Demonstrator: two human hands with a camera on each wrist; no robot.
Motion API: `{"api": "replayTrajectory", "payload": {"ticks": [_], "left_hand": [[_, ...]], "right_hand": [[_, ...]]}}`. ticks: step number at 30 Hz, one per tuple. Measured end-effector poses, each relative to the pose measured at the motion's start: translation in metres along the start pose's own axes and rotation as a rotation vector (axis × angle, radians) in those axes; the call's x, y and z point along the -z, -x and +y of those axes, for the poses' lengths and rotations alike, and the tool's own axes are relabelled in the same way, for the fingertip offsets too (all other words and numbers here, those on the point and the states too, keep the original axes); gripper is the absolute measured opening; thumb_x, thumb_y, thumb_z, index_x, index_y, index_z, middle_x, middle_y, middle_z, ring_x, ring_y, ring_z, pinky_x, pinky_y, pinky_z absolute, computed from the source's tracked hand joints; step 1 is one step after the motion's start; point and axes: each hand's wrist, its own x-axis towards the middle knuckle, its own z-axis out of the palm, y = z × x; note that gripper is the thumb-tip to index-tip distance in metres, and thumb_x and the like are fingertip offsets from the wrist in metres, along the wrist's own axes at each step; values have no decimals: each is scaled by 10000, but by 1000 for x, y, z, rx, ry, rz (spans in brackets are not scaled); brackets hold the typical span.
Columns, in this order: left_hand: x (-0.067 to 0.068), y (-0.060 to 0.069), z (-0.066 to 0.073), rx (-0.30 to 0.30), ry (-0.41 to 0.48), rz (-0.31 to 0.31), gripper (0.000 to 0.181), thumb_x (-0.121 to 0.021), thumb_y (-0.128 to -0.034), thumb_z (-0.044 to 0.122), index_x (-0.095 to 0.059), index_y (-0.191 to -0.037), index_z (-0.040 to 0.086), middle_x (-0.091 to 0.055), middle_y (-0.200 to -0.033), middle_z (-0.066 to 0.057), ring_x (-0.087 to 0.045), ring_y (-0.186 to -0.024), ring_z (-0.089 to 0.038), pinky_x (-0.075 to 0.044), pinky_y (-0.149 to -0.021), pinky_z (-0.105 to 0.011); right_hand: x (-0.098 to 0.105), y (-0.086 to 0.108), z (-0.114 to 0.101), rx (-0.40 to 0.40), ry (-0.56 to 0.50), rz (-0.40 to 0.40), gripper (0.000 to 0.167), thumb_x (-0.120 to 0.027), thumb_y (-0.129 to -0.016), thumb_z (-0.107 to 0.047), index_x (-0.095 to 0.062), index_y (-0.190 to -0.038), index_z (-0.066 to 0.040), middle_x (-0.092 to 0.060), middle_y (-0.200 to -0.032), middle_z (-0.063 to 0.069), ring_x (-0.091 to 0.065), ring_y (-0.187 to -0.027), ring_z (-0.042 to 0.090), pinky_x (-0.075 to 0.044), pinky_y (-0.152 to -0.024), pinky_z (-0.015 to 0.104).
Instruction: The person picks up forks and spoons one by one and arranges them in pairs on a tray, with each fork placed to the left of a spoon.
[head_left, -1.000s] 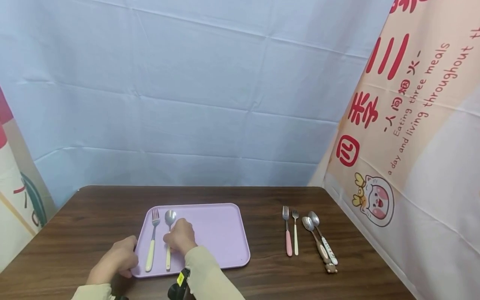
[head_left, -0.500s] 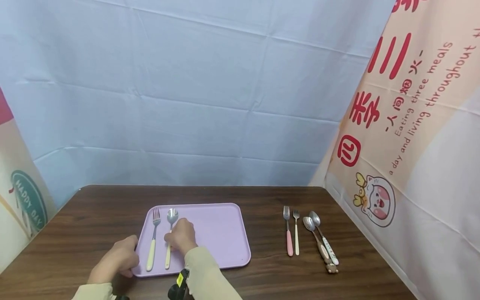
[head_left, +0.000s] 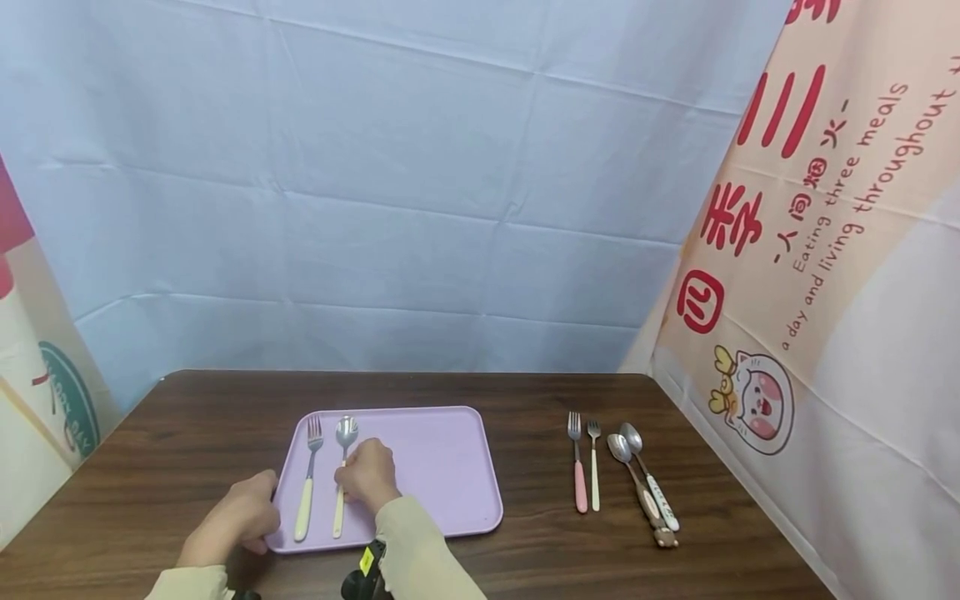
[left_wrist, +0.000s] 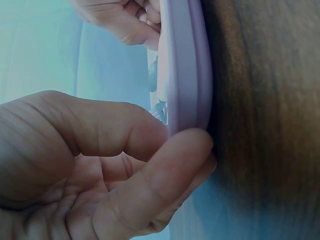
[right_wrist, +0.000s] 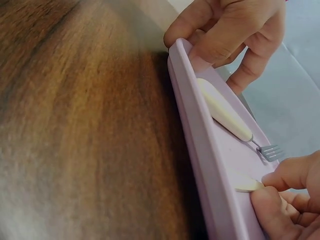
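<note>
A light purple tray (head_left: 442, 467) lies on the dark wooden table. My left hand (head_left: 238, 515) grips its left edge; the left wrist view shows thumb and fingers (left_wrist: 175, 155) pinching the rim (left_wrist: 187, 65). On the tray's left side lies a fork (head_left: 304, 504) with a cream handle. Just right of it, my right hand (head_left: 369, 473) pinches the cream handle of a spoon (head_left: 347, 431), whose bowl points to the far edge. In the right wrist view, fingertips (right_wrist: 270, 192) hold the spoon handle (right_wrist: 246, 185) low over the tray; whether it touches cannot be told.
Right of the tray, on the table (head_left: 525, 558), lie a pink-handled fork (head_left: 580, 487), a small fork with a pale handle (head_left: 595, 479), a spoon with a brown bear end (head_left: 647, 504) and a spoon with a patterned white handle (head_left: 662, 502). Cloths hang behind and at both sides.
My right hand has shifted slightly right with the spoon, which stands a little farther from me. The left hand keeps its grip on the tray edge.
</note>
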Motion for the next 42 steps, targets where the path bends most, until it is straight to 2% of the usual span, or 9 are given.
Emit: {"api": "replayTrajectory", "payload": {"ticks": [13,19,22,25,31,36,42], "left_hand": [[1,0,-1,-12,11,-4,275,-481,-640,-152,-441,-909,-107,-487,-714,-175,-582,-472,-228,-551,-411,-299],[1,0,-2,-17,6,2,264,-478,-636,-151,-435,-892,-97,-483,-709,-177,-579,-457,-226,-548,-404,-295],[1,1,-2,-16,3,1,262,-478,-637,-151,-433,-889,-96,-482,-706,-180,-579,-451,-227,-547,-400,-294],[0,0,-2,-15,13,-3,263,-480,-631,-153,-433,-884,-95,-480,-710,-181,-580,-457,-231,-549,-403,-298],[1,-1,-2,-14,15,-2,261,-486,-630,-158,-431,-875,-91,-478,-714,-183,-582,-467,-236,-551,-405,-302],[-1,-1,-4,-17,23,4,266,-479,-628,-161,-434,-881,-92,-478,-717,-185,-582,-467,-238,-551,-404,-305],[-3,-4,-4,-16,19,7,277,-479,-634,-171,-423,-897,-103,-476,-724,-200,-585,-470,-240,-552,-406,-299]], "right_hand": [[2,0,1,-28,-58,-21,178,-682,-636,61,-586,-557,-66,-479,-387,-28,-512,-315,93,-446,-294,164],[4,0,-1,-2,-30,-57,180,-671,-641,32,-571,-537,-75,-460,-389,-49,-496,-328,69,-438,-310,157],[7,1,-5,22,54,-94,288,-676,-647,-25,-464,-475,-115,-356,-385,-90,-393,-347,42,-329,-310,147],[12,3,-11,41,180,-134,377,-686,-656,-98,-360,-469,-137,-282,-410,-71,-312,-387,104,-227,-334,209],[22,8,-29,64,448,-220,314,-714,-677,-237,-433,-574,-143,-406,-538,-30,-396,-484,140,-337,-406,257],[27,15,-41,132,649,-265,270,-728,-675,-301,-512,-612,-152,-494,-636,-11,-476,-613,162,-408,-470,272],[30,20,-46,148,741,-276,234,-735,-661,-326,-562,-642,-169,-548,-730,0,-498,-723,182,-451,-598,319]]}}
